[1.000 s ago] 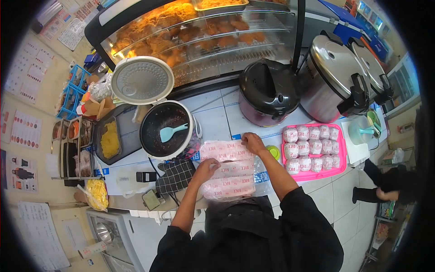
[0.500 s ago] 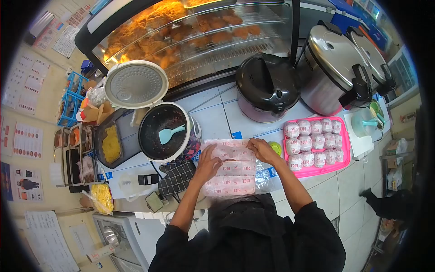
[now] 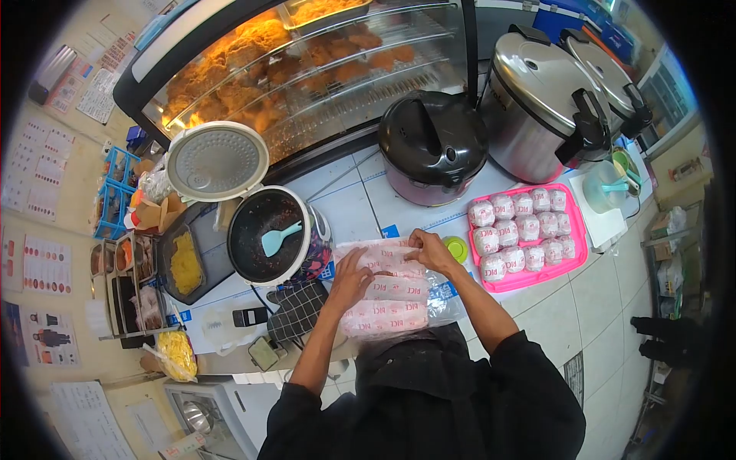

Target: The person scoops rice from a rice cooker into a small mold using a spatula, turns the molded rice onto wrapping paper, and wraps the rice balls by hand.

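Observation:
White wrapping paper with red "RICE" print (image 3: 383,313) lies in layered bands at the counter's front edge, close to my body. On its left side my left hand (image 3: 350,280) has bent fingers on the upper band, thumb and fingers gripping the paper. At the upper right corner, my right hand (image 3: 432,253) pinches the paper's edge, fingers curled. Clear plastic (image 3: 445,303) shows under the paper's right side. Whether anything lies inside the paper is hidden.
A pink tray (image 3: 529,282) of wrapped rice balls stands right, beside a green lid (image 3: 455,248). Left is an open rice cooker (image 3: 322,230) with a turquoise spatula (image 3: 280,238) and a checked mitt (image 3: 297,310). Behind are a dark-lidded cooker (image 3: 433,153) and a glass food warmer (image 3: 307,84).
The view has shifted slightly, so the counter items sit a little further left. Both hands stay on the wrapping paper, with the right hand slightly nearer the left.

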`<state>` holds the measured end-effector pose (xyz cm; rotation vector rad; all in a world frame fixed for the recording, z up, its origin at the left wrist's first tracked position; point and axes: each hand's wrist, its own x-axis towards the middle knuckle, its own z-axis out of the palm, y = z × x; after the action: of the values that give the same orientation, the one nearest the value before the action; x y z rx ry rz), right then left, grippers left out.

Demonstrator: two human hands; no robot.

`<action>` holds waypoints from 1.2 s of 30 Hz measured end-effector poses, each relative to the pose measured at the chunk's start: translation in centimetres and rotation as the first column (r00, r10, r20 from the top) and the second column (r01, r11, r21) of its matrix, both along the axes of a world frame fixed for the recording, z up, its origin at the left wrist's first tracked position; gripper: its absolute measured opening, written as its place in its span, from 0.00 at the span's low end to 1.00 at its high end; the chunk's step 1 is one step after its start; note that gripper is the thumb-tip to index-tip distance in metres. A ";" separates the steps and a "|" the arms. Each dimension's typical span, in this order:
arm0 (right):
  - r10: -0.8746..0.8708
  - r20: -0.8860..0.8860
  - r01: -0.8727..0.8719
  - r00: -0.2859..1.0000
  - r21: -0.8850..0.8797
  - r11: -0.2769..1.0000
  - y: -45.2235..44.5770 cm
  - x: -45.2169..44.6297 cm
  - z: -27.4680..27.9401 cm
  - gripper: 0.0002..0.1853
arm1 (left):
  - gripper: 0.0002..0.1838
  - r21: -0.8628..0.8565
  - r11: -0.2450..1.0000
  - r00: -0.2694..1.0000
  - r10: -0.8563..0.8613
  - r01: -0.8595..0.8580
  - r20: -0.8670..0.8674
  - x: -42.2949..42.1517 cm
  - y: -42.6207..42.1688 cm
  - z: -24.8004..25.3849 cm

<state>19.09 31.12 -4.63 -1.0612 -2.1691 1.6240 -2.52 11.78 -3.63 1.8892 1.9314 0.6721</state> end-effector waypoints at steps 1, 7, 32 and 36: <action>0.005 0.002 -0.005 1.000 -0.001 1.000 0.0 0.0 -0.1 0.19 | 0.05 0.000 1.000 1.000 0.000 0.000 -0.009 0.0 0.0 0.1; 0.062 -0.044 -0.063 0.997 -0.028 0.998 0.2 -0.1 -0.8 0.17 | 0.06 0.003 1.000 1.000 0.004 -0.004 0.002 0.1 0.6 0.2; -0.079 -0.263 -0.050 0.962 -0.452 0.891 -1.6 2.0 -1.6 0.12 | 0.10 0.032 0.993 0.991 -0.119 0.117 0.057 2.5 2.3 0.2; -0.080 -0.245 -0.014 0.966 -0.359 0.933 -1.8 1.8 -2.0 0.17 | 0.10 0.022 0.996 0.993 -0.085 0.084 0.079 2.5 2.1 0.6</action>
<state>20.90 29.32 -6.65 -0.9049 -1.7219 2.0654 0.03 13.92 -3.08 1.9131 1.7915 0.7315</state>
